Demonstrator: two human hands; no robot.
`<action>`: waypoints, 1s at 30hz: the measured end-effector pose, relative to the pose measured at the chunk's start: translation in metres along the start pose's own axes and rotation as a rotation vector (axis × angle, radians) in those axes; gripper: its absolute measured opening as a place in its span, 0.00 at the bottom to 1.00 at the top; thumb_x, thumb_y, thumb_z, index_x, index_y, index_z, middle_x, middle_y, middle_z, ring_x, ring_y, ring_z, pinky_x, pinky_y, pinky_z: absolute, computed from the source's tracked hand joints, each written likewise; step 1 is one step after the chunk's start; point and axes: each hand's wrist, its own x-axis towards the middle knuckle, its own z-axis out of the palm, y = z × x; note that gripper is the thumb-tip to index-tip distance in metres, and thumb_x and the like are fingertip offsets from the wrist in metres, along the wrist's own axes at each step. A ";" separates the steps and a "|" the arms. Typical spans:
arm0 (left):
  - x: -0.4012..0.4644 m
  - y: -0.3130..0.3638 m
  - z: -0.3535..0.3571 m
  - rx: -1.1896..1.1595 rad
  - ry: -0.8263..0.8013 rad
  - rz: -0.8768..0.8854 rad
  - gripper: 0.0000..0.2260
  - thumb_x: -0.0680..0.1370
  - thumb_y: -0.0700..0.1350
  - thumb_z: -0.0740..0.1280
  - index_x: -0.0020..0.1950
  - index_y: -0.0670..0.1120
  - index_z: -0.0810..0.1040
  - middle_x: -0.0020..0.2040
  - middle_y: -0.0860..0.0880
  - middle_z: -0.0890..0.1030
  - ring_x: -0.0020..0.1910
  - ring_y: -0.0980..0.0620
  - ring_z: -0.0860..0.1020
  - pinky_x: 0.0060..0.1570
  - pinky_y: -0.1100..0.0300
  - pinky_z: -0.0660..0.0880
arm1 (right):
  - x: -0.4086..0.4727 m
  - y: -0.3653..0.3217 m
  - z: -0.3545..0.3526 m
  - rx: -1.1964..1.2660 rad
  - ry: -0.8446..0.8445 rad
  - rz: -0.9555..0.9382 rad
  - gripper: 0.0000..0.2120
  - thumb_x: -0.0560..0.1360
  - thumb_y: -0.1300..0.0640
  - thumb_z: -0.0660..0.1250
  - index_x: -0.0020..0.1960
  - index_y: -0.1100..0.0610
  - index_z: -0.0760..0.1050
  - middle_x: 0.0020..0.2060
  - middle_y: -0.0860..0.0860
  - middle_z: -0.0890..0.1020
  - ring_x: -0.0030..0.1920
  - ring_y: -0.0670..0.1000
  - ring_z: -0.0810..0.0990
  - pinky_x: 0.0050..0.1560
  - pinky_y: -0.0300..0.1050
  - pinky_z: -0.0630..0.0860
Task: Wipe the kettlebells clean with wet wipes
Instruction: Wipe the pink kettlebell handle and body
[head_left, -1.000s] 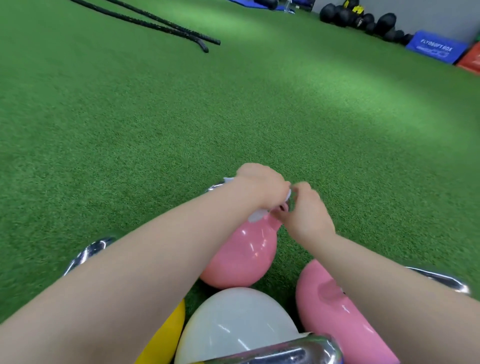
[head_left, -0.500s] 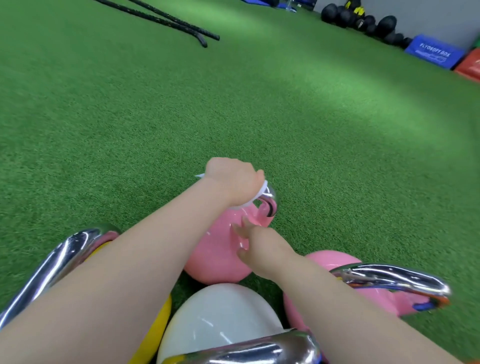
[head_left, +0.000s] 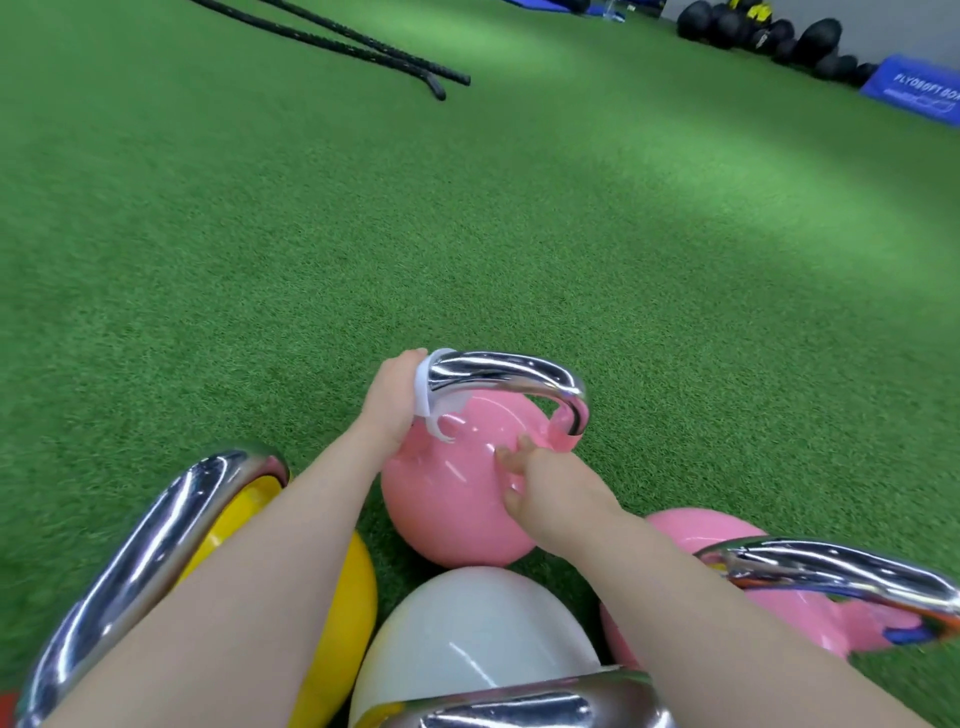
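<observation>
Wiping is under way on the far pink kettlebell (head_left: 457, 499), which sits on the green turf (head_left: 519, 234) just beyond three others. Its chrome handle (head_left: 506, 371) arches over the pink body, and a white wet wipe (head_left: 427, 395) is wrapped round the handle's left end. The left hand (head_left: 392, 400) grasps that end through the wipe, fingers curled round it. The right hand (head_left: 540, 478) rests on the pink body with relaxed, fairly straight fingers, gripping nothing, apparently steadying the weight.

To do this step well, I judge the wipe should slide along the whole arch to the right end, turning round the bar so the underside is cleaned too, while the right hand keeps the round body from rolling. The joints where handle meets body likely need extra passes.

Closer in stand a white kettlebell (head_left: 472, 623), a yellow kettlebell (head_left: 343, 613) on the left and a second pink kettlebell (head_left: 696, 530) on the right, packed close. Well away lie two black ropes (head_left: 395, 57), dark balls (head_left: 779, 31) and a blue box (head_left: 919, 93).
</observation>
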 end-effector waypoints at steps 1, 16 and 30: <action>0.000 -0.002 0.001 -0.028 0.000 -0.013 0.14 0.81 0.43 0.55 0.35 0.50 0.67 0.34 0.52 0.69 0.35 0.53 0.68 0.37 0.62 0.66 | -0.001 0.001 0.000 0.020 0.008 0.011 0.22 0.80 0.58 0.52 0.74 0.54 0.61 0.75 0.53 0.59 0.69 0.58 0.68 0.65 0.51 0.69; -0.033 -0.070 0.011 -0.064 0.153 0.076 0.18 0.80 0.53 0.54 0.63 0.47 0.75 0.61 0.43 0.76 0.62 0.51 0.72 0.68 0.55 0.64 | -0.002 -0.005 0.000 -0.013 0.040 0.024 0.20 0.80 0.57 0.51 0.72 0.54 0.63 0.72 0.55 0.63 0.67 0.58 0.70 0.62 0.50 0.71; -0.022 -0.058 0.023 0.236 0.402 0.235 0.11 0.73 0.46 0.71 0.41 0.47 0.69 0.43 0.48 0.71 0.46 0.47 0.73 0.46 0.53 0.69 | 0.001 -0.005 0.007 -0.028 0.069 0.045 0.24 0.78 0.56 0.56 0.73 0.52 0.60 0.74 0.53 0.59 0.65 0.59 0.72 0.60 0.53 0.73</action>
